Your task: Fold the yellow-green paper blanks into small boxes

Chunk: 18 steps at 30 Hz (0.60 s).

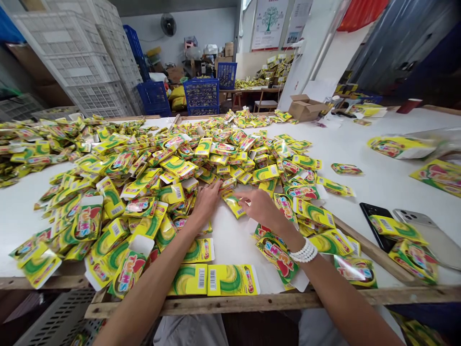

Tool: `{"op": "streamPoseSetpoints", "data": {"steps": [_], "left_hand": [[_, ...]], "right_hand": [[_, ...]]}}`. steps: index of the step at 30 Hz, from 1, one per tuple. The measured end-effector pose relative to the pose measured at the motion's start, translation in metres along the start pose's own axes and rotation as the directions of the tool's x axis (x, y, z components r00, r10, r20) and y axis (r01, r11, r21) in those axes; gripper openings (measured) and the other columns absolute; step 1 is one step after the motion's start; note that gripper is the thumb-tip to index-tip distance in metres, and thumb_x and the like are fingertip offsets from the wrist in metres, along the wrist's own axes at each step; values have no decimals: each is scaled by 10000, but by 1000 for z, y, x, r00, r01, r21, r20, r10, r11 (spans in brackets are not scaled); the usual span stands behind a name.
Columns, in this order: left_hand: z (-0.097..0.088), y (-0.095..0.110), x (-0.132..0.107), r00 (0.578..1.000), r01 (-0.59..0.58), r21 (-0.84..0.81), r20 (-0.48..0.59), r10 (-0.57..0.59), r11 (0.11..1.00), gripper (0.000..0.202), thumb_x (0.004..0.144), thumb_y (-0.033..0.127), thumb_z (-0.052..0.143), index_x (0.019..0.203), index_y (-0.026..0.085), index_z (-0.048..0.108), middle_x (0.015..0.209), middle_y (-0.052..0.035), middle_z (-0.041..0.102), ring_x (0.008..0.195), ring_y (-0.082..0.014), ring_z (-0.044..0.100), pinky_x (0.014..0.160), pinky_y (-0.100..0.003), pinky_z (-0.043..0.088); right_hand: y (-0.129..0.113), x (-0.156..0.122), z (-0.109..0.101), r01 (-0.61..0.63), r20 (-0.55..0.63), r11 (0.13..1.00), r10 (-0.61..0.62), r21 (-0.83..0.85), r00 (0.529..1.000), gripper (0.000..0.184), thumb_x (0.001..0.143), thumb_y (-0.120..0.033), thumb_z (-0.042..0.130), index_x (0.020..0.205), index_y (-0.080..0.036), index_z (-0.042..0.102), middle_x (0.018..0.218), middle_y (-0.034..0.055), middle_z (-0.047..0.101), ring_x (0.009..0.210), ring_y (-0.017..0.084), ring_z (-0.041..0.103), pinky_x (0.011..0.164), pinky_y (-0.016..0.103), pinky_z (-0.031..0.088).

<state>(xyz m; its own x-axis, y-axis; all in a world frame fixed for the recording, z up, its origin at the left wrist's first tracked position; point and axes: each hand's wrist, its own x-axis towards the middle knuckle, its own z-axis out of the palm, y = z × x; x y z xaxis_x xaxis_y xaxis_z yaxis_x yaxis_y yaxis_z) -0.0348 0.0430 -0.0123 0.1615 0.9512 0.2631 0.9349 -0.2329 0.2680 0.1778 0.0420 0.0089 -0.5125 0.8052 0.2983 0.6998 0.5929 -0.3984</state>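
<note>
A big heap of yellow and green snack packets point(151, 163) covers the white table point(363, 158). My left hand point(206, 203) lies flat, fingers stretched out, on the packets at the heap's near edge. My right hand point(260, 205), with a white bead bracelet point(305, 252) at the wrist, pinches the corner of one yellow packet point(232, 202) that rests on the table between both hands. Two flat packets point(214, 278) lie back side up, barcodes showing, at the table's front edge below my arms.
Two phones point(406, 226) lie at the right under some packets. A clear bag of packets point(399, 145) sits at far right. White crates point(82, 62) and blue crates point(200, 93) stand behind. A cardboard box point(305, 106) rests on the far table end.
</note>
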Motion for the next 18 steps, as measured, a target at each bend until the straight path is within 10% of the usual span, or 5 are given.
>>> {"op": "streamPoseSetpoints", "data": {"steps": [6,10,15,18], "left_hand": [[-12,3,-3,959,-235,-234,-216,185,943,251,1019,200,658,1259,243,717,1230,-92,800,1175,-276,707,1056,-441,517],[-22,16,-13,916,-313,-567,-392,85,762,363,977,286,740,1319,261,621,1208,-69,784,1111,-219,726,961,-352,586],[-25,27,-16,948,-169,-869,-273,-166,466,571,864,466,851,1234,267,465,1213,-63,737,1008,-183,752,777,-253,611],[-22,27,-14,972,-89,-890,-176,-157,448,613,819,562,865,1165,263,458,1102,-37,741,884,-150,734,735,-233,593]], "right_hand": [[-18,-2,-8,10,-217,1000,-9,3,976,634,958,-167,691,1574,-281,600,1600,85,601,1450,348,616,1154,491,576],[-19,-2,-7,45,-212,930,36,365,977,512,992,-246,661,1503,-273,653,1413,81,749,1285,316,740,1112,449,609],[-23,1,2,-93,-141,607,327,789,934,587,827,-421,849,1332,-211,636,909,58,840,905,290,841,837,392,700],[-25,1,3,-87,-199,562,427,822,882,567,758,-451,896,1209,-235,631,873,49,831,872,277,838,806,375,696]]}}
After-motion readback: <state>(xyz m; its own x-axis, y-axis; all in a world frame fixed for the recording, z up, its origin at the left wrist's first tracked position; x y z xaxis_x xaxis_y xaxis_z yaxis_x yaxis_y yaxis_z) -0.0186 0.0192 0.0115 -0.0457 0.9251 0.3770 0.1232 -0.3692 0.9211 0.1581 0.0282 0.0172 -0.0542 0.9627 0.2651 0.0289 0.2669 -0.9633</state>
